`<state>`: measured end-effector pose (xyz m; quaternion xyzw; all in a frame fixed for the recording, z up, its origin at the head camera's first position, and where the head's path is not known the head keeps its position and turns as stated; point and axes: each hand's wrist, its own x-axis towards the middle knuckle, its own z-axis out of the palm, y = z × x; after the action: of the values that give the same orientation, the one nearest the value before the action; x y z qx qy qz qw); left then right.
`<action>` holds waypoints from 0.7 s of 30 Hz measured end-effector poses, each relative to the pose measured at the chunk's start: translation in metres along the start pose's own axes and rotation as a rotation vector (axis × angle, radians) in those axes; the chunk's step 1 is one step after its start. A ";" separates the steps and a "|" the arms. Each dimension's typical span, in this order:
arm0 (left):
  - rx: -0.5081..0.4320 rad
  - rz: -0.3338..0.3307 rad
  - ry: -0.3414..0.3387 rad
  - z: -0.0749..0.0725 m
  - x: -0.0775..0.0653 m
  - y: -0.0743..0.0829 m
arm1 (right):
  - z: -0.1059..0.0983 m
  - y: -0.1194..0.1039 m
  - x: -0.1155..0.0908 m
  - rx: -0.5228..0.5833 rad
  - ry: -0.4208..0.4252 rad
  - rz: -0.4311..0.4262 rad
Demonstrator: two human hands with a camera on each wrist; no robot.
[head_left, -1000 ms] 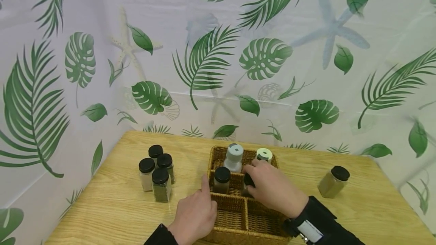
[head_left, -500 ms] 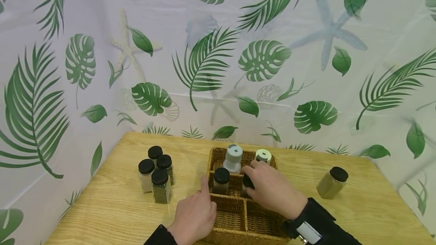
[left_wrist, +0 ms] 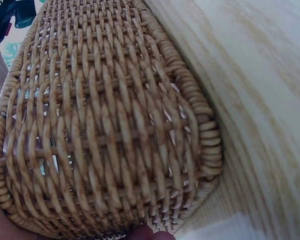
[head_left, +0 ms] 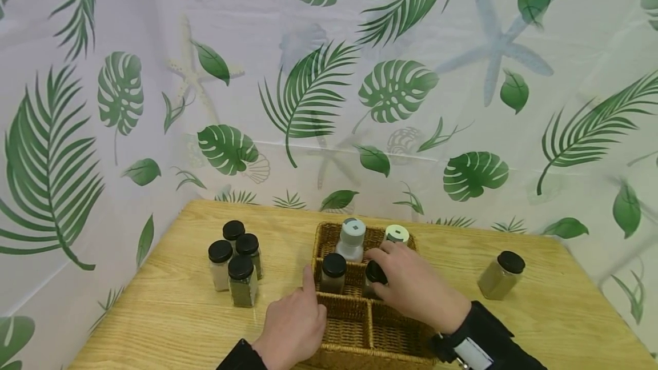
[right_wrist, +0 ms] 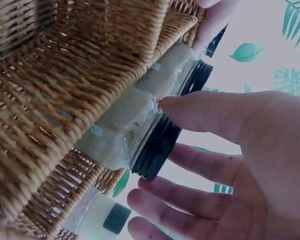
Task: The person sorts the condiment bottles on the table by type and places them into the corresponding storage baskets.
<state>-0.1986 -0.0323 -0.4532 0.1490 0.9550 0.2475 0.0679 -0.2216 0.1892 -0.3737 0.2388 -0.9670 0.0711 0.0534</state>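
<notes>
The wicker basket has several compartments. At its left side is my left hand, index finger straight along the outside, gripping the wall; two fingertips show against the weave in the left wrist view. Over the middle row, my right hand has thumb and fingers around the black lid of a spice jar, whose glass body sits in the basket. To its left stands another black-lidded jar. A white-capped bottle and a pale-capped bottle stand in the back row.
Several black-lidded jars stand grouped on the wooden table at the left, the front one with green contents. A single jar leans at the right. The leaf-print cloth hangs behind the table.
My right hand shifts slightly, and more of the black lid shows between its thumb and fingers. The left hand stays at the basket; the view moves a little.
</notes>
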 end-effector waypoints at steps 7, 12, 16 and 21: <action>-0.010 -0.011 0.004 0.001 0.000 0.001 | -0.008 0.008 -0.010 0.003 0.020 0.005; -0.009 -0.011 0.005 0.000 0.000 0.001 | -0.017 0.017 -0.019 0.006 0.010 0.052; -0.005 -0.011 0.000 -0.001 -0.001 0.001 | -0.024 0.027 -0.027 -0.005 0.030 0.088; -0.007 -0.005 -0.003 -0.001 -0.001 0.001 | -0.033 0.042 -0.039 -0.047 0.062 0.133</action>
<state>-0.1978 -0.0325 -0.4518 0.1468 0.9543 0.2507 0.0704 -0.2047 0.2486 -0.3513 0.1702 -0.9801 0.0590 0.0839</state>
